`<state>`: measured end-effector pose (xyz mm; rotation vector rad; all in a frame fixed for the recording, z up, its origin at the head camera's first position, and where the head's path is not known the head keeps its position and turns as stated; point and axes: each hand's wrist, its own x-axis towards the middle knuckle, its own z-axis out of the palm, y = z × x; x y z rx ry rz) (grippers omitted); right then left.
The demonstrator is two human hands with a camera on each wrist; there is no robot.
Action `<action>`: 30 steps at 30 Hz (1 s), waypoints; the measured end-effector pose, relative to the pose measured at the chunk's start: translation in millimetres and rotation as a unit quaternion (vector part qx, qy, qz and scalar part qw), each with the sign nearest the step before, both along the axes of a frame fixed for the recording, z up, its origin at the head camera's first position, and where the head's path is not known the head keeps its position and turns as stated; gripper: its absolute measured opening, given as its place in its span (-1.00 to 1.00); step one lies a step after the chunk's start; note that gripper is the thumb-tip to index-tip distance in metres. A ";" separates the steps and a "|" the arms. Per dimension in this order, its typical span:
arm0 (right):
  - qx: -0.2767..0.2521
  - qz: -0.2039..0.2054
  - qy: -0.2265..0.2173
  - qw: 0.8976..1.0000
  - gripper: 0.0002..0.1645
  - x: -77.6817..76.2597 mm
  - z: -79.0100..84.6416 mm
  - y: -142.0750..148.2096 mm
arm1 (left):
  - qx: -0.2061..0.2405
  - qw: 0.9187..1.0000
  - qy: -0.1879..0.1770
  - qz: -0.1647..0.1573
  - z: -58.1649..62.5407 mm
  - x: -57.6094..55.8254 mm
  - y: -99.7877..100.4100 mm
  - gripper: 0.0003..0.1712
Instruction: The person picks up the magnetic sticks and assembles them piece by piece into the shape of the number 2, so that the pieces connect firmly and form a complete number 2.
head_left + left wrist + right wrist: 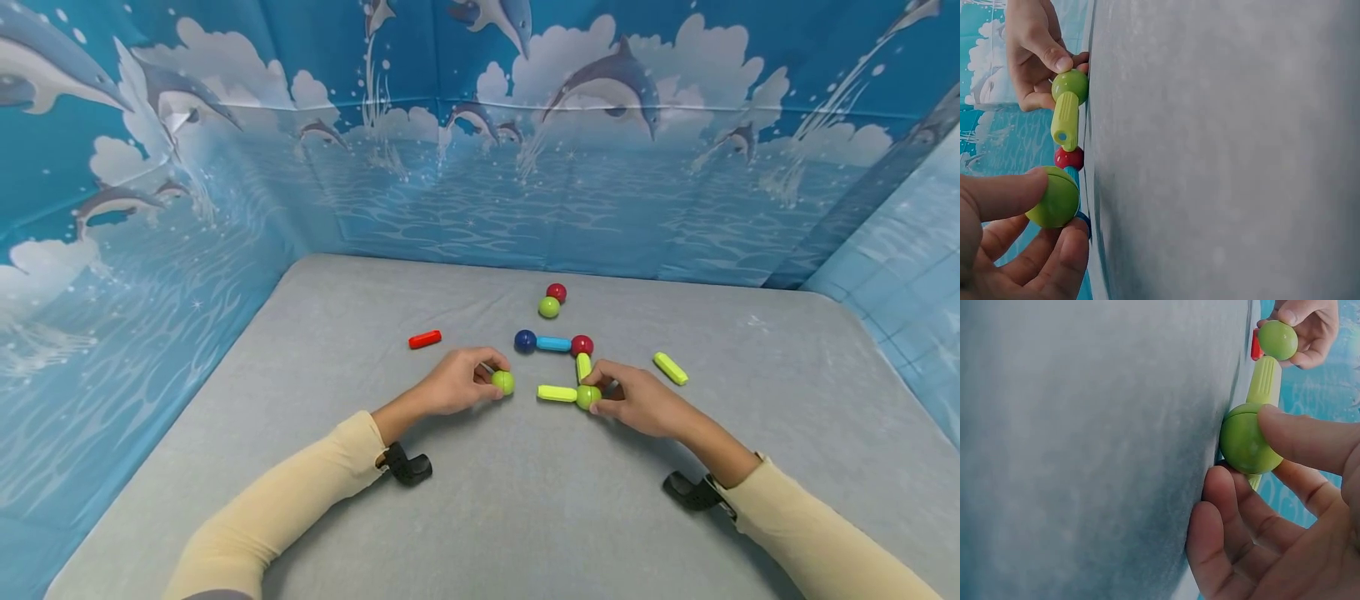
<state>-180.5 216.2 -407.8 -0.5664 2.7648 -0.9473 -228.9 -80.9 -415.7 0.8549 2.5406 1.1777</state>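
My left hand (463, 382) pinches a loose green ball (503, 382) between thumb and fingers, left of a joined chain of rods and balls. Thumb and fingers of my right hand (637, 398) grip another green ball (588, 397), the chain's near corner. From that corner a yellow-green rod (557, 393) points left toward the ball in my left hand, its free end showing a small hole in the left wrist view. A second yellow-green rod (583, 367) runs back to a red ball (582, 346). A light blue rod (553, 343) links this to a dark blue ball (526, 341).
On the grey table (480, 517) lie a red rod (424, 339) at the left and a yellow-green rod (671, 368) at the right. Behind the chain sit another red ball (557, 292) and green ball (549, 307), close together. A dolphin-print curtain (480, 192) borders the table.
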 end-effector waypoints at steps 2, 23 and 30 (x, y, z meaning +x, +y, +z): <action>-0.002 0.000 0.001 1.000 -0.76 0.2 0.0 0.0 | -0.002 1.000 0.000 -0.006 -1.0 -0.3 1.5 -0.66; 0.010 -0.011 0.042 0.999 -0.77 -4.5 -0.4 -7.2 | -0.031 0.999 -0.026 -0.035 0.5 -15.1 25.6 -0.63; 0.017 -0.015 0.043 0.999 -0.76 -8.8 0.3 -8.5 | -0.037 0.998 -0.032 -0.032 0.4 -18.4 27.9 -0.64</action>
